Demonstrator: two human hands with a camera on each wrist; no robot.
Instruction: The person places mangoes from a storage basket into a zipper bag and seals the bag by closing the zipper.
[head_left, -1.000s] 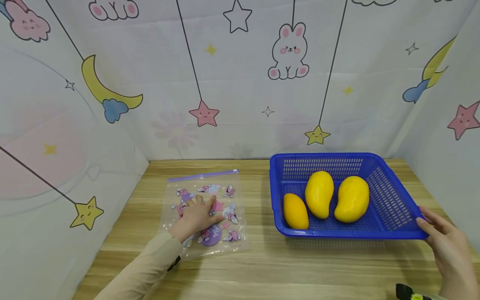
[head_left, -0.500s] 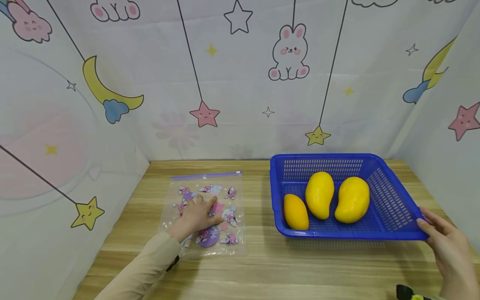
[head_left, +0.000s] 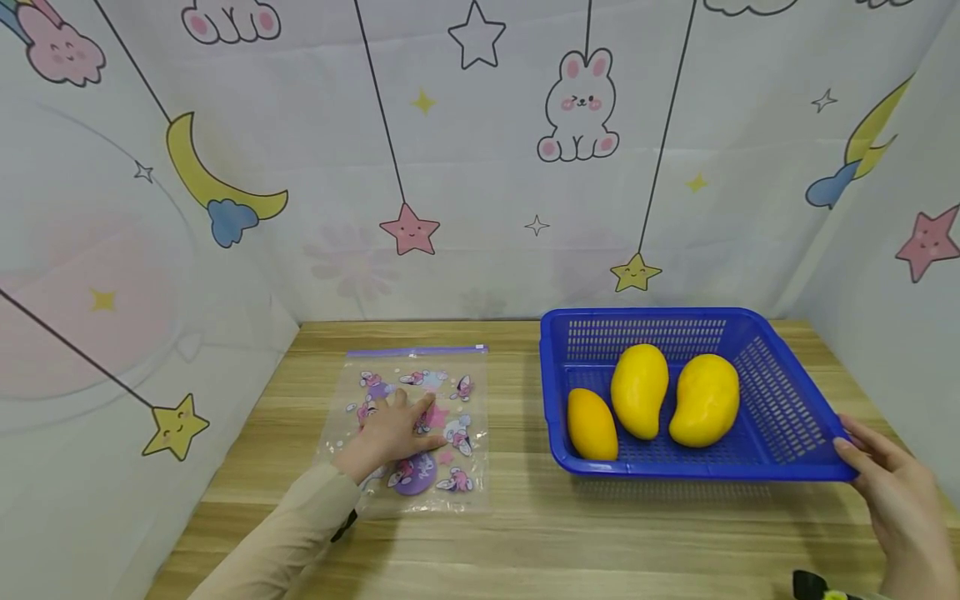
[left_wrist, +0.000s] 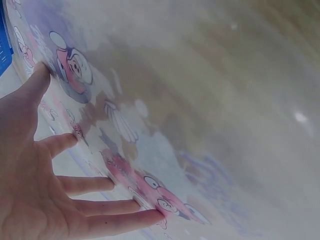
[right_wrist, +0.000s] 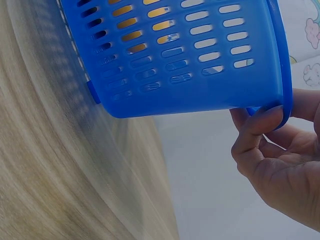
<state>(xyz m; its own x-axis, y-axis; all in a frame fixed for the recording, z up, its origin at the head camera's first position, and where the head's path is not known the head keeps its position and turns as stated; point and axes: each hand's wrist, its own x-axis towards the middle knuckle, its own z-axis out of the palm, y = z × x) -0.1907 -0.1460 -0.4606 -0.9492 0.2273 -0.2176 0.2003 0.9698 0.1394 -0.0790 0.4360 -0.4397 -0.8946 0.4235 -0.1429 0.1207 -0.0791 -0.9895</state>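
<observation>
My left hand (head_left: 388, 432) lies with spread fingers on a clear zip bag (head_left: 415, 475) printed with cartoon figures. Its purple zip edge points away from me. In the left wrist view, straight fingertips (left_wrist: 107, 184) touch the plastic. At the right, my right hand (head_left: 896, 492) grips the near right corner of a blue plastic basket (head_left: 705, 469). The thumb and fingers pinch its rim in the right wrist view. Inside the basket lie three yellow mangoes: a small one (head_left: 592, 425) at the left, one in the middle (head_left: 640, 392) and another (head_left: 705, 402) to its right.
Both things rest on a wood-grain table (head_left: 517, 542), the bag left of the basket with a gap between them. White cloth walls (head_left: 480, 175) with stars, moons and rabbits stand behind and on both sides.
The bag has turned slightly clockwise under my left hand, its zip edge shifting to the right. The basket, the mangoes and my right hand look unchanged.
</observation>
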